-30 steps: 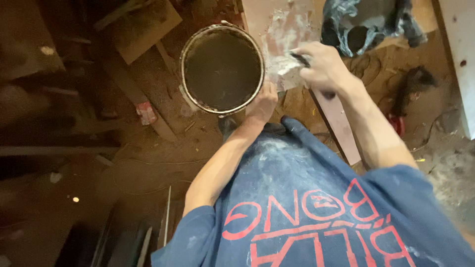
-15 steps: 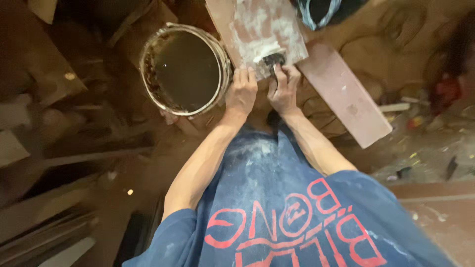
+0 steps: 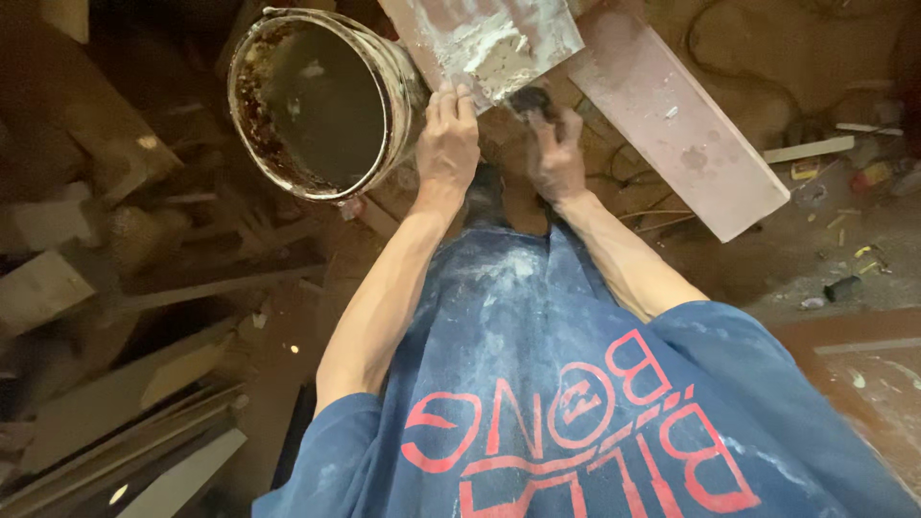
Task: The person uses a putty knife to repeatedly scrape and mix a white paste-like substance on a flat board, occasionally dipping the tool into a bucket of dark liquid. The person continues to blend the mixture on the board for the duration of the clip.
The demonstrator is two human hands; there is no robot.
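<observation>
Dusty brown workshop floor (image 3: 767,259) carries everything. On it: round rusty metal bucket (image 3: 321,101), upper left; long pale pink wooden plank (image 3: 672,125), upper right; stacked grey timber offcuts (image 3: 106,384), left; thin dark cable (image 3: 710,67) and small scattered scraps (image 3: 844,278), right.

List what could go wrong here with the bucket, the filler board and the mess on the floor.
1. The left hand rests on the board right beside the bucket; a nudge might tip it.
2. The right hand holds a dark tool at the board's edge; white filler could drop off.
3. Wood offcuts and cables nearby could trip someone.
</observation>
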